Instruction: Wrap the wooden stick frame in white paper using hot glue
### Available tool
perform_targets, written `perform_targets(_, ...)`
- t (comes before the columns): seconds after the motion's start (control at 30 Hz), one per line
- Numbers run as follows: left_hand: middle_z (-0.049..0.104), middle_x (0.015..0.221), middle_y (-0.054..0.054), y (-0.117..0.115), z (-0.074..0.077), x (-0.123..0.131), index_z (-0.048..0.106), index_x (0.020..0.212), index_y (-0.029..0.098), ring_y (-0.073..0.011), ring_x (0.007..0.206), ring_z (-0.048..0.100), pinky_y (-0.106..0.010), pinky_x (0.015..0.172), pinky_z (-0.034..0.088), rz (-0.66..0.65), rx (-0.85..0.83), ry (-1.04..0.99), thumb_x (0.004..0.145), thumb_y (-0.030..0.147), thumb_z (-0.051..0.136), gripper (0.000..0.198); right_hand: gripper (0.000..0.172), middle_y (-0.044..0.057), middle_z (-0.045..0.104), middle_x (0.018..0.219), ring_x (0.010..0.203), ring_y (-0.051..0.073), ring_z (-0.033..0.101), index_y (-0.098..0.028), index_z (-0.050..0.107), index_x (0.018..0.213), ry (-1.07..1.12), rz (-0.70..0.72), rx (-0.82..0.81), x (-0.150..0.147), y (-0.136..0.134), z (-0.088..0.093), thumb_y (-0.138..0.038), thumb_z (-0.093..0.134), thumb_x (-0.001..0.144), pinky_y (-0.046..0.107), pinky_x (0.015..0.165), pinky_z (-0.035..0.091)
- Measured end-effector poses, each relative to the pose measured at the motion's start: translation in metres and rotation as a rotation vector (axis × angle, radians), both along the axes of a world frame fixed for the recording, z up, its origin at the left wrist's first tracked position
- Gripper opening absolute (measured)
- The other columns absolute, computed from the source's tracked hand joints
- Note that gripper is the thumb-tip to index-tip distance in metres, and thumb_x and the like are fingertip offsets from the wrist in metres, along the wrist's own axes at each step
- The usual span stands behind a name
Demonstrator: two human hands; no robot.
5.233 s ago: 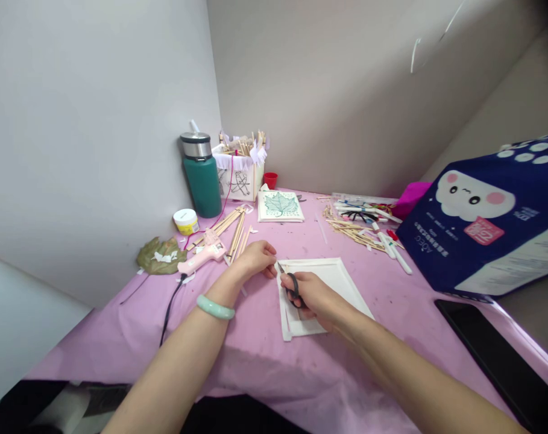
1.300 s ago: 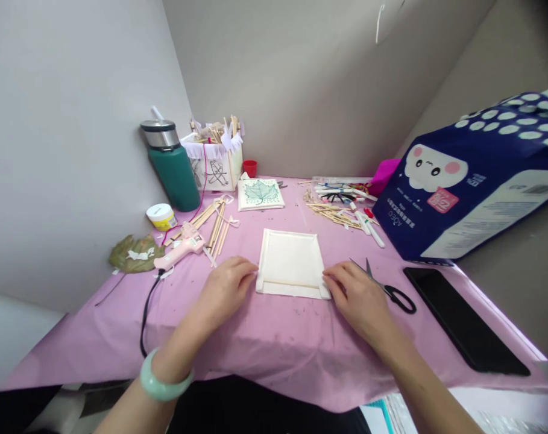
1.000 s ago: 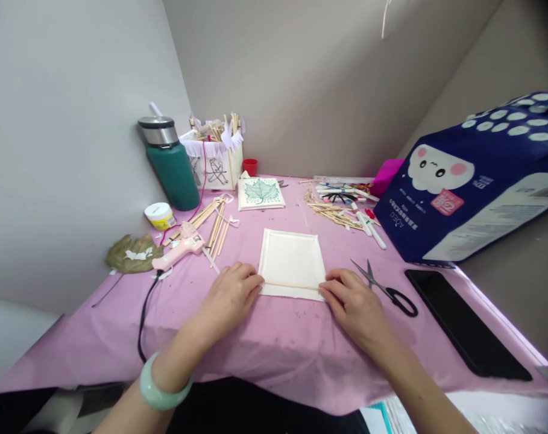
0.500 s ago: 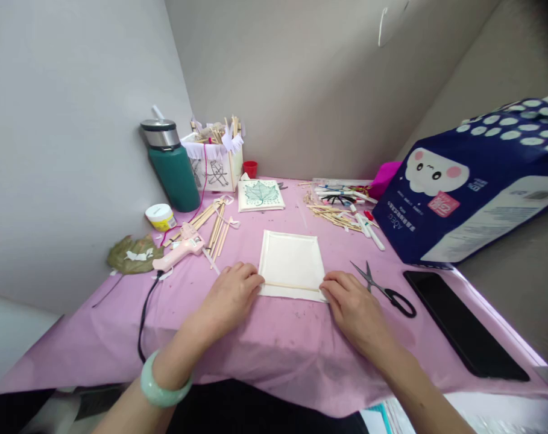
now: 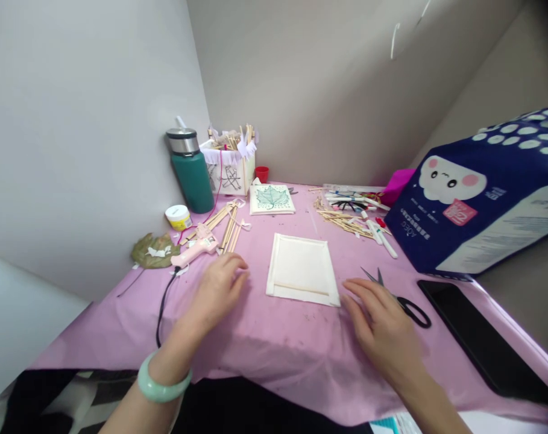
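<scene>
A white fabric square with folded edges lies flat on the pink tablecloth. Along its near side rests a thin wooden stick. My left hand is off to the square's left, holding nothing, its fingers loosely curved and apart from the thumb. Nearest to it is a pale pink glue gun, which it does not appear to grip. My right hand hovers just right of the square, fingers apart and empty. Black-handled scissors lie beside that hand, partly hidden behind it.
Behind stand a green bottle, a white box of sticks and a leaf-printed panel. Loose sticks and white markers lie at right, before a large blue package. A black phone lies near the right edge.
Both hands have let go of the fabric square's near corners and moved apart, the left toward the glue gun, the right toward the scissors. The view has shifted slightly.
</scene>
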State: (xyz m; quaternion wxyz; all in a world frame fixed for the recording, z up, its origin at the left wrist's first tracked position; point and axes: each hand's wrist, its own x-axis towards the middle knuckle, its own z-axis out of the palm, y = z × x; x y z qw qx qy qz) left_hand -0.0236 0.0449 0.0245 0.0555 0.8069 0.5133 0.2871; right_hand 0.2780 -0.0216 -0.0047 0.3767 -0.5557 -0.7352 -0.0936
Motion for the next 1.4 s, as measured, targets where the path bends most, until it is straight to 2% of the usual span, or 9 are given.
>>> perform_targets(0.17, 0.06, 0.103, -0.017, 0.019, 0.006, -0.044, 0.059, 0.1, 0.013, -0.0348, 0.103, 0.051, -0.047, 0.084, 0.041, 0.59, 0.142, 0.358, 0.085, 0.03, 0.051, 0.025, 0.017, 0.008, 0.064, 0.101, 0.093, 0.02, 0.06, -0.019, 0.062, 0.104, 0.033, 0.029, 0.09, -0.001, -0.007, -0.004, -0.021, 0.052, 0.09, 0.034, 0.085, 0.048)
perform_targets(0.27, 0.061, 0.101, -0.021, 0.03, 0.005, -0.059, 0.058, 0.104, 0.01, -0.0378, 0.101, 0.052, -0.049, 0.081, 0.041, 0.691, -0.008, 0.506, 0.084, 0.031, 0.049, 0.03, 0.018, 0.008, 0.064, 0.099, 0.092, 0.02, 0.06, -0.018, 0.062, 0.104, 0.049, 0.051, 0.096, -0.005, -0.01, -0.008, -0.017, 0.053, 0.089, 0.035, 0.085, 0.048)
perform_targets(0.47, 0.063, 0.104, -0.021, 0.031, 0.01, -0.068, 0.056, 0.112, 0.011, -0.0364, 0.102, 0.055, -0.048, 0.085, 0.04, 0.599, -0.014, 0.363, 0.086, 0.028, 0.044, 0.034, 0.021, 0.007, 0.064, 0.099, 0.091, 0.02, 0.06, -0.019, 0.061, 0.106, 0.063, 0.059, 0.127, -0.008, -0.014, -0.006, -0.014, 0.055, 0.087, 0.035, 0.084, 0.048)
perform_targets(0.6, 0.064, 0.104, -0.011, 0.014, 0.025, -0.06, 0.051, 0.122, 0.017, -0.0277, 0.091, 0.06, -0.04, 0.082, 0.044, 0.433, -0.099, -0.24, 0.086, 0.044, 0.05, 0.045, 0.016, 0.007, 0.062, 0.096, 0.088, 0.02, 0.059, -0.019, 0.061, 0.102, 0.017, -0.052, 0.048, -0.004, -0.011, -0.005, -0.023, 0.055, 0.088, 0.034, 0.08, 0.048)
perform_targets(0.8, 0.061, 0.075, -0.002, -0.023, 0.035, -0.002, 0.051, 0.12, 0.016, -0.018, 0.077, 0.058, -0.028, 0.071, 0.044, 0.007, -0.633, -0.964, 0.085, 0.043, 0.054, 0.044, 0.021, 0.007, 0.061, 0.091, 0.086, 0.022, 0.057, -0.018, 0.059, 0.096, -0.093, -0.164, -0.165, -0.011, -0.005, -0.008, -0.037, 0.058, 0.087, 0.033, 0.074, 0.046)
perform_targets(0.97, 0.054, 0.064, 0.001, -0.037, 0.024, 0.048, 0.058, 0.09, 0.014, -0.0112, 0.058, 0.048, -0.022, 0.056, 0.039, -0.159, -0.865, -0.985, 0.084, 0.047, 0.055, 0.033, 0.013, 0.007, 0.06, 0.086, 0.083, 0.022, 0.054, -0.018, 0.058, 0.086, -0.187, -0.202, -0.201, -0.022, 0.0, -0.01, -0.031, 0.055, 0.088, 0.032, 0.073, 0.041)
perform_targets(1.07, 0.045, 0.057, 0.005, -0.039, 0.018, 0.067, 0.057, 0.103, 0.015, -0.0098, 0.05, 0.041, -0.021, 0.047, 0.036, -0.224, -0.933, -0.889, 0.079, 0.05, 0.06, 0.042, 0.013, 0.007, 0.06, 0.086, 0.084, 0.022, 0.053, -0.018, 0.058, 0.082, -0.197, -0.21, -0.184, -0.022, 0.001, -0.01, -0.023, 0.048, 0.09, 0.032, 0.074, 0.039)
perform_targets(1.17, 0.041, 0.052, 0.007, -0.038, 0.015, 0.079, 0.055, 0.107, 0.014, -0.0092, 0.043, 0.037, -0.021, 0.04, 0.033, -0.272, -1.038, -0.817, 0.078, 0.054, 0.059, 0.049, 0.015, 0.007, 0.061, 0.083, 0.083, 0.021, 0.054, -0.018, 0.058, 0.083, -0.14, -0.224, -0.186, -0.02, 0.002, -0.009, -0.022, 0.045, 0.091, 0.031, 0.074, 0.038)
perform_targets(1.4, 0.042, 0.045, 0.007, -0.036, -0.002, 0.092, 0.046, 0.075, 0.019, -0.0083, 0.036, 0.037, -0.019, 0.032, 0.033, -0.303, -1.208, -0.895, 0.078, 0.058, 0.056, 0.04, 0.015, 0.005, 0.061, 0.084, 0.083, 0.02, 0.056, -0.019, 0.06, 0.084, -0.074, -0.209, -0.236, -0.018, 0.004, -0.005, -0.024, 0.047, 0.091, 0.029, 0.073, 0.039)
